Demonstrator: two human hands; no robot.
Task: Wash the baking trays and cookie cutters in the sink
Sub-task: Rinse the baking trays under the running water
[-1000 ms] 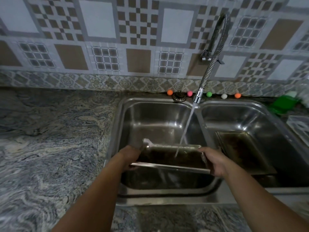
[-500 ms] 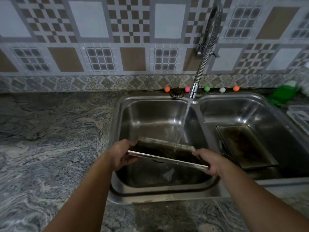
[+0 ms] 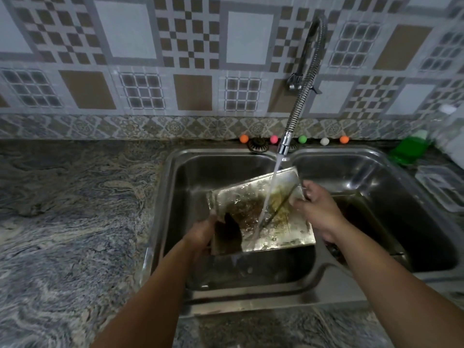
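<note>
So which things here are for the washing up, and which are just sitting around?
For the washing:
baking tray held tilted under the water stream
left hand and right hand gripping it
faucet
second tray in the right basin

Just sitting there:
coloured balls behind the sink
green bottle
clear container

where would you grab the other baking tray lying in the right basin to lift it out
Probably by its raised rim on the long left edge, reaching down from above. The second baking tray lies flat on the floor of the right basin, so only the rim offers a pinch, and the right hand is beside that edge.
</note>
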